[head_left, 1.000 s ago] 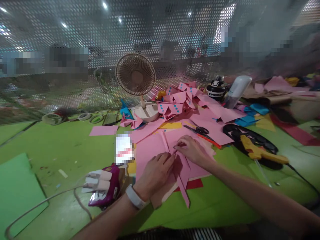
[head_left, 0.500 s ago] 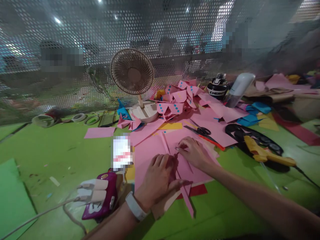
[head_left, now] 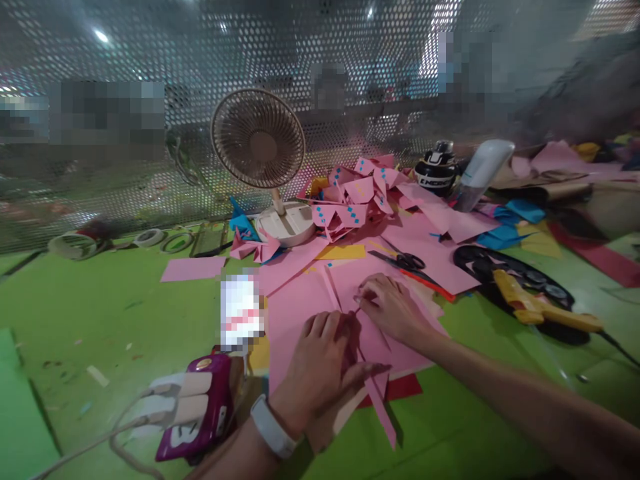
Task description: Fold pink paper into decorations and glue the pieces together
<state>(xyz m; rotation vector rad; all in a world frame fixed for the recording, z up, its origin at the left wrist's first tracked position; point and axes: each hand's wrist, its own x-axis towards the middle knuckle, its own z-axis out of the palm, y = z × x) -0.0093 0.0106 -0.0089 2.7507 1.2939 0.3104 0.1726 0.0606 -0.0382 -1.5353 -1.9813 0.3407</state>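
Observation:
My left hand [head_left: 320, 357] lies over pink paper [head_left: 295, 293], its thumb stretched out to the right across a narrow pink paper strip [head_left: 381, 410]. The strip runs up beneath that hand, and its lower end sticks out past the sheets. Close by on the right, my right hand [head_left: 387, 303] has thumb and fingers pinched together just above the paper beside the strip. Whatever sits between those fingertips is too small to make out. Black-handled scissors [head_left: 410, 260] rest on the paper beyond my right hand.
A fan [head_left: 263, 147] stands behind, beside a heap of folded pink pieces [head_left: 350, 193]. To the right, a yellow glue gun [head_left: 545, 310] lies over a black tray [head_left: 520, 267]. At left are a phone [head_left: 241, 312] and a purple power strip [head_left: 200, 410] with cables.
My view has shifted slightly. Both hands stay at nearly the same spot on the pink paper, the left thumb reaching a little further right over the strip.

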